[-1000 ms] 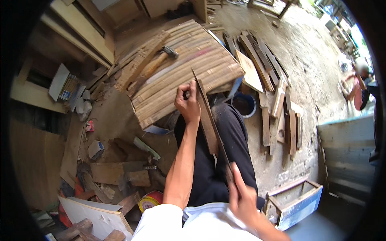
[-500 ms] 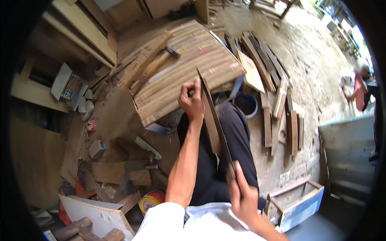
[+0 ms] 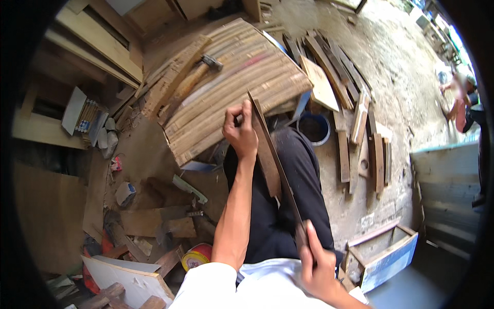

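My right hand (image 3: 320, 262) is closed round the handle end of a handsaw (image 3: 284, 177), whose long dark blade shows almost edge-on and slants away to a narrow tip. Alongside the blade lies a brown piece of wood (image 3: 267, 167), above my dark-trousered thighs. My left hand (image 3: 241, 131) grips the far part of this wood with curled fingers, its thumb beside the blade. Pale specks like sawdust show near the blade. Beyond the left hand stands a low slatted wooden table (image 3: 247, 64), carrying a hammer (image 3: 211, 63) and a rough timber block (image 3: 175, 77).
Wood strips (image 3: 343, 154) lie on the ground to the right, near a blue bucket (image 3: 314, 129). An open wooden box (image 3: 386, 262) sits at the lower right. Offcuts and a white board (image 3: 126, 280) clutter the lower left. A person (image 3: 460, 103) is at the far right.
My right hand has drawn back toward my body, bringing the saw with it. The left hand keeps its grip on the wood. The whole view has shifted slightly.
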Tool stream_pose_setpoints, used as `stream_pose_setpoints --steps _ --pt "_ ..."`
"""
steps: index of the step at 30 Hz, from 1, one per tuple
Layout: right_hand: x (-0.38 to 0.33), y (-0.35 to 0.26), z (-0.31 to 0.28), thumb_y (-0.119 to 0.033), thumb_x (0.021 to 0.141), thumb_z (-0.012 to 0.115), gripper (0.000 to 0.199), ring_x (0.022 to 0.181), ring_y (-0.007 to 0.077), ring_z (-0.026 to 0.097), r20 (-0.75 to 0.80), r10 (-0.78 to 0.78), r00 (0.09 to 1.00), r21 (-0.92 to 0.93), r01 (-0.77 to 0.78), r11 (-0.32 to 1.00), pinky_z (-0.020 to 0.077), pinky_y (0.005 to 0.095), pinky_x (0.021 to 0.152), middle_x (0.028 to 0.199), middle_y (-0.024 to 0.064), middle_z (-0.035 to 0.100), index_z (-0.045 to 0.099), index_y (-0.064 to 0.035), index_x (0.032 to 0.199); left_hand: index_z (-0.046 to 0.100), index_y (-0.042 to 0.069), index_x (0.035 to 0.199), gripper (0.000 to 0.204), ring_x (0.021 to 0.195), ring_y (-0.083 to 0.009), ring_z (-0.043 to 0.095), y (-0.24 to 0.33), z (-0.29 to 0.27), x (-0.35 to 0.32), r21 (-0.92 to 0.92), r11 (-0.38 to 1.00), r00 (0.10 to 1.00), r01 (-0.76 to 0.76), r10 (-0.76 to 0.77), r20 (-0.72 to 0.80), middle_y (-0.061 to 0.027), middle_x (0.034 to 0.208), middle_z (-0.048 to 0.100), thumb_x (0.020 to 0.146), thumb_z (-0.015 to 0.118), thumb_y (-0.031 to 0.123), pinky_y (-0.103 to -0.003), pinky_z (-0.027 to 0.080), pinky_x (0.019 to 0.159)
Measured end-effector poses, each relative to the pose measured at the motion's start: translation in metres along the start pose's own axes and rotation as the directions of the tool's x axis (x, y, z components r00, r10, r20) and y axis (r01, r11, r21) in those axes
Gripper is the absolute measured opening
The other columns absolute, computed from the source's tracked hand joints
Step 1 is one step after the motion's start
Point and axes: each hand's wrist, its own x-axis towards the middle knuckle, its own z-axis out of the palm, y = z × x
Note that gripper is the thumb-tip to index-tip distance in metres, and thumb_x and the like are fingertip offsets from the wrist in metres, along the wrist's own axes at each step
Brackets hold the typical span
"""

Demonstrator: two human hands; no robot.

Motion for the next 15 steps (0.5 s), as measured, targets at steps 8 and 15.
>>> stream_pose_setpoints --steps 8,15 --pt "0.162 0.024 0.061 -0.008 0.098 0.053 0.043 0.055 0.0427 0.055 -0.065 -0.06 0.996 0.154 0.069 0.986 0.0464 0.0417 0.057 0.072 0.0317 0.057 0.051 0.002 0.139 0.061 0.003 0.078 0.025 0.068 -0.007 0.052 0.009 0.0 0.008 -0.01 0.995 0.992 0.103 -0.102 0.073 -0.0002 0.072 0.062 0.094 0.072 0.019 -0.025 0.043 0.062" --pt "0.004 0.002 -0.012 0.009 0.09 0.053 0.057 0.079 0.0304 0.074 0.167 0.199 0.966 0.02 -0.205 0.978 0.0556 0.0314 0.072 0.121 0.0302 0.064 0.042 0.0075 0.146 0.061 0.004 0.079 0.023 0.071 -0.0067 0.051 0.003 0.0 0.003 0.058 0.997 0.998 -0.055 0.054 0.022 0.001 0.076 0.062 0.095 0.071 0.017 -0.025 0.043 0.066"
